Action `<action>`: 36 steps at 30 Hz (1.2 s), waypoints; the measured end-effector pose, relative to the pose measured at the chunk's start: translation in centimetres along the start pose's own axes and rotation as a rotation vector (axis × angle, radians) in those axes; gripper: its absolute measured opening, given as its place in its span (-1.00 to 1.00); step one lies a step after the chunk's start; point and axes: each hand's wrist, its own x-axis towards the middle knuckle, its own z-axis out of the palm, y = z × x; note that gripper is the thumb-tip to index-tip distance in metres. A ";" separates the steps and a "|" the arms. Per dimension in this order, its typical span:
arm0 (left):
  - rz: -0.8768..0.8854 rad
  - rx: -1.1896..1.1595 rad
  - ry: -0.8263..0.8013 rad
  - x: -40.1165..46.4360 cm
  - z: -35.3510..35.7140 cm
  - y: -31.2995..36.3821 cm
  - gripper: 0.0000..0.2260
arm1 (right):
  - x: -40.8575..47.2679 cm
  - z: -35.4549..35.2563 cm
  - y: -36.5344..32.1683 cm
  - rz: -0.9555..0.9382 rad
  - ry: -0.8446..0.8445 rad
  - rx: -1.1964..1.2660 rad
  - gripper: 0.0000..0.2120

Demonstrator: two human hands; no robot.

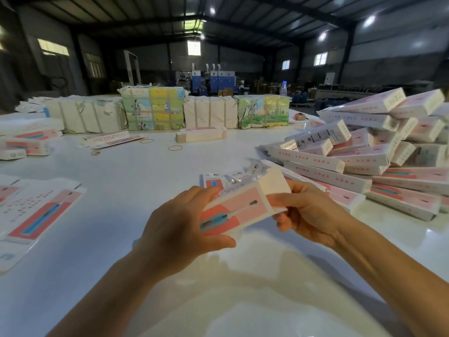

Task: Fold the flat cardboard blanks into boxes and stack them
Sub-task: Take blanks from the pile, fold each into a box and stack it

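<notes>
Both hands, left hand point(179, 222) and right hand point(308, 215), curl their fingers around a long pink-and-white cardboard box point(240, 205), holding it between them above the white desk point(145, 181), probably to close its end flap.

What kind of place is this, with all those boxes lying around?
Probably a packaging workshop in a warehouse hall: folded boxes piled on the white table, strapped bundles of blanks behind, blue machines along the far wall.

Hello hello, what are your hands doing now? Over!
Both hands, left hand and right hand, grip one box. Far flap unfolded. Finished pile right. Nothing blocking.
</notes>
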 end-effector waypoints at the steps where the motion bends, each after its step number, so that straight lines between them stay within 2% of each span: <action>1: -0.039 -0.043 0.033 0.0 -0.1 0.0 -0.27 | 0.0 0.1 0.0 -0.048 0.046 0.028 -0.88; 3: -0.115 -0.107 0.097 0.0 -0.1 0.0 -0.34 | -0.1 0.3 0.4 -0.234 0.213 0.034 -0.97; 5: -0.166 -0.131 0.135 0.1 0.0 0.0 -0.37 | -0.6 0.6 0.9 -0.497 0.398 -0.161 -0.91; 7: -0.197 -0.126 0.149 0.1 0.2 0.3 -0.39 | -1.1 1.5 1.7 -0.678 0.447 -0.445 -0.81; 9: -0.205 -0.109 0.153 0.1 0.5 0.6 -0.38 | -1.2 2.4 2.5 -0.739 0.418 -0.559 -0.72; 11: -0.203 -0.099 0.137 0.1 0.8 1.0 -0.37 | -1.2 2.7 2.8 -0.721 0.420 -0.577 -0.70; 15: -0.197 -0.077 0.100 0.0 1.2 1.4 -0.33 | -1.3 3.0 2.9 -0.649 0.381 -0.517 -0.79; 18: -0.206 -0.058 0.078 -0.1 1.3 1.6 -0.33 | -1.4 2.8 2.9 -0.622 0.384 -0.473 -0.75; 19: -0.203 -0.032 0.073 -0.1 1.2 1.7 -0.34 | -1.4 2.7 2.9 -0.598 0.387 -0.489 -0.73; 22: -0.162 0.067 0.064 -0.2 1.0 1.8 -0.32 | -1.1 2.2 2.9 -0.526 0.360 -0.628 -0.49; 23: -0.147 0.085 0.054 -0.2 1.0 1.8 -0.30 | -1.1 2.1 2.9 -0.519 0.349 -0.678 -0.47; 26: -0.138 0.100 0.030 -0.3 1.1 1.8 -0.27 | -1.1 2.3 2.8 -0.527 0.365 -0.717 -0.64; 29: -0.141 0.079 0.038 -0.4 1.3 1.9 -0.22 | -1.2 2.6 2.8 -0.511 0.360 -0.526 -0.83; 32: -0.128 0.086 0.020 -0.6 1.3 1.9 -0.18 | -1.6 2.9 2.7 -0.476 0.308 -0.407 -0.83; 36: -0.118 0.120 0.018 -0.5 1.5 1.8 -0.22 | -1.6 3.1 2.8 -0.428 0.284 -0.376 -0.77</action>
